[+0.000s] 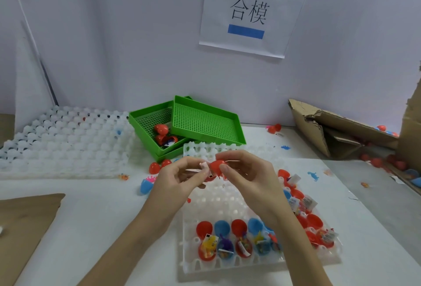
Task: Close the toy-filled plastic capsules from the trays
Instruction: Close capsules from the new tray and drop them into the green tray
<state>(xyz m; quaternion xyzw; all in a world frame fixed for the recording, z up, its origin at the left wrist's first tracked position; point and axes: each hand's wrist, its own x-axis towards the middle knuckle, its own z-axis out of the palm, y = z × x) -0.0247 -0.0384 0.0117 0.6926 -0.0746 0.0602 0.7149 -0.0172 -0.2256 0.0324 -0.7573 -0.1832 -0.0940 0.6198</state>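
Head view. Held up between both hands, above the far end of the white moulded plastic capsule tray (230,196): one small red egg-shaped plastic capsule (216,167), with a slip of white paper (203,165) poking out at its left. Left hand (175,177) curled, fingertips pinching the paper-and-capsule side; right hand (243,171) closed round the red shell, thumb pressed on its front. Whether the two halves have already met: cannot tell, since fingers cover the seam.

Judged light, thin-walled and stiff, with a glossy and likely slippery surface; probably a snap fit, so best gripped on the rounded domes of each half, pushing straight together, rims kept square. Risk worth noting: the paper slip caught in the seam, stopping a clean close; tucking it in first looks wise. Too much squeeze on the sides could likely flex the rim oval.

At the near end of the same tray, a row of open red and blue capsule halves (230,238) holding small toys and paper tags, not yet closed. More along the right edge. Behind, two stacked green perforated plastic trays (205,121) with red capsules inside, and a pile of empty white trays (66,142) at left. Torn brown cardboard box (341,133) at right.

Writing: on the white paper sign (250,10) taped to the wall, "合模". Tags in the capsules too small to read.
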